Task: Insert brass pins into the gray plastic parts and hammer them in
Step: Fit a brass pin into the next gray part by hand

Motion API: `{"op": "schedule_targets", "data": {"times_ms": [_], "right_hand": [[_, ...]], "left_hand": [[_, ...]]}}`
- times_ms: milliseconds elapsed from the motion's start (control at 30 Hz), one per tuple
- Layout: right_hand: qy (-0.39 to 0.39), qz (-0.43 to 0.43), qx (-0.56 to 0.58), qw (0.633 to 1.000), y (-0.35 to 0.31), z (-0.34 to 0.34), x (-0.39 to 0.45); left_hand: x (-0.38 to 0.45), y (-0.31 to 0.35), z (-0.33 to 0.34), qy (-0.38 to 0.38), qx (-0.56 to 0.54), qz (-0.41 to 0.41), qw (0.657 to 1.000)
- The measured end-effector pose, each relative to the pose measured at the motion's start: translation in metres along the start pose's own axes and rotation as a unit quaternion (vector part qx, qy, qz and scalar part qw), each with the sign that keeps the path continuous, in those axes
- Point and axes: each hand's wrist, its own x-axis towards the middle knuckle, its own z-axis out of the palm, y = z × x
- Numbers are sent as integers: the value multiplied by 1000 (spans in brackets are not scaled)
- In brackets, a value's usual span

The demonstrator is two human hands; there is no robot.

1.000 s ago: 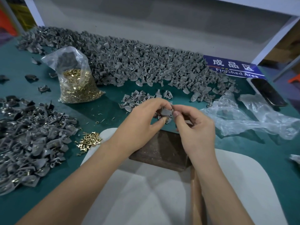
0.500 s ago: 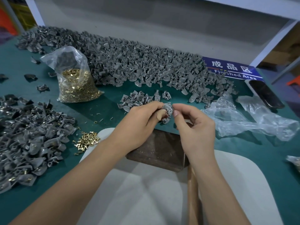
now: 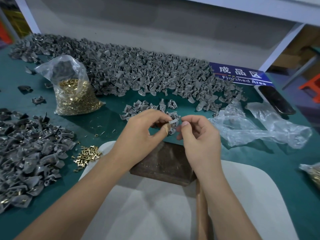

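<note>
At table centre, above the dark block: a gray plastic part (image 3: 173,122) is pinched between the thumb and fingers of the left hand (image 3: 145,130), held clear of the table (image 3: 284,163).
Left hand state: clamped on the part; a tan plaster is seen on the thumb.
Right hand (image 3: 199,135) state: fingers curled, thumb and forefinger brought together just beside the part; whether a pin is held between them cannot be told.
Brass pins: a loose heap (image 3: 88,155) is noted left of the block (image 3: 162,163); bulk stock is kept in a clear bag (image 3: 74,94).
Part handling (judged): light, stiff moulded plastic, small enough to twist in the fingers; best gripped by the flat wing, the socket end left free.
Pin handling (judged): tiny, smooth, easily dropped or rolled; best taken by the head, shank presented to the hole.
Stock: gray parts are heaped along the far edge (image 3: 138,71) and at left (image 3: 31,153).
Legible writing: a blue sign (image 3: 242,75) reads "成品区" and "Finished Area", partly covered by parts.
Hammer: a wooden handle (image 3: 201,213) is seen below the right wrist.
</note>
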Motion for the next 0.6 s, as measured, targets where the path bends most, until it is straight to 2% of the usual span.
{"op": "schedule_targets", "data": {"times_ms": [200, 367, 500, 600], "right_hand": [[-29, -22, -22, 999, -2, -1, -3], [-52, -49, -41, 997, -4, -1, -3], [-20, -44, -55, 997, -1, -1, -2], [-6, -41, -57, 998, 0, -2, -1]], "left_hand": [[-2, 5, -1, -6, -40, -15, 999], [-2, 6, -3, -5, -47, 13, 999], [-1, 8, -3, 21, -32, 1, 999], [-2, 10, -3, 1, -45, -27, 999]]}}
